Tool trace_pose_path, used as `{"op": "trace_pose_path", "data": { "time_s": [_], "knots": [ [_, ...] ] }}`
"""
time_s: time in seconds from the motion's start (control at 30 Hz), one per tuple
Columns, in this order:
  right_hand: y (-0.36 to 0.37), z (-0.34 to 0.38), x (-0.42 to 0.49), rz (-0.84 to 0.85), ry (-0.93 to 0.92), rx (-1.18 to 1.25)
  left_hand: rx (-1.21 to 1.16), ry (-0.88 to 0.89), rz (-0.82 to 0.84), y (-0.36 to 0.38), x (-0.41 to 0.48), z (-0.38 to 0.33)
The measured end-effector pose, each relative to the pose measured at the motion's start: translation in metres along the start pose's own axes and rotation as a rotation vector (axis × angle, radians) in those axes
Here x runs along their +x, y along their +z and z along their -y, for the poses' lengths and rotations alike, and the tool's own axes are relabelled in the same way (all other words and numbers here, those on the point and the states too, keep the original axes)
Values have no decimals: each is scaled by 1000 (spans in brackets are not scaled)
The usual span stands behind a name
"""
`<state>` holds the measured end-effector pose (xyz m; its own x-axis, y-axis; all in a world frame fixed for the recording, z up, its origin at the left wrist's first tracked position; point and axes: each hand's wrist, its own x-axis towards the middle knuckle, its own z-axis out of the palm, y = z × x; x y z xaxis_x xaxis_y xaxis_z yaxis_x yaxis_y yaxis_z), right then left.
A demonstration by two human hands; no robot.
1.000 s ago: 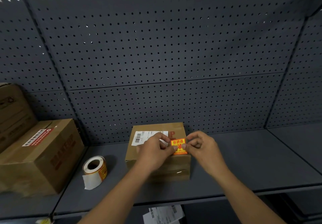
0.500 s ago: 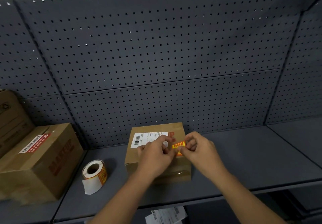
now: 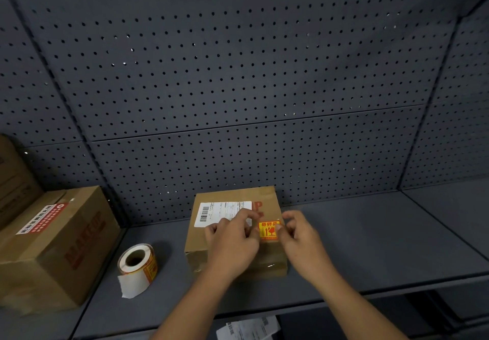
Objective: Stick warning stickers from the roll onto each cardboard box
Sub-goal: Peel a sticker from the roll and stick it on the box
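Grey pegboard backs the shelf [image 3: 370, 236] carrying the small cardboard box [image 3: 232, 194]. The warning sticker [image 3: 269, 231] lies upright near the box top's right edge. The left hand [image 3: 232, 243] and right hand [image 3: 301, 237] flank it, curled fingers pinching its side edges. The sticker roll [image 3: 139, 263] stands well left.
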<state>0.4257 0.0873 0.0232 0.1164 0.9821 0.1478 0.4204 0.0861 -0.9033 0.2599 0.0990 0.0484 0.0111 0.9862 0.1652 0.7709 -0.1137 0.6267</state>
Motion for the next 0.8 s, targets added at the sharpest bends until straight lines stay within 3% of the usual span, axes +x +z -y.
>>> {"op": "trace_pose_path", "data": {
  "time_s": [0.23, 0.37, 0.8],
  "knots": [
    [8, 5, 8, -57, 5, -150, 123, -48, -3, 6, 8, -10],
    [9, -2, 15, -18, 34, -84, 144, -48, -48, 11, 11, -6],
    [4, 0, 13, 38, 0, -40, 101, -59, 80, 3, 14, -7]
  ]
}}
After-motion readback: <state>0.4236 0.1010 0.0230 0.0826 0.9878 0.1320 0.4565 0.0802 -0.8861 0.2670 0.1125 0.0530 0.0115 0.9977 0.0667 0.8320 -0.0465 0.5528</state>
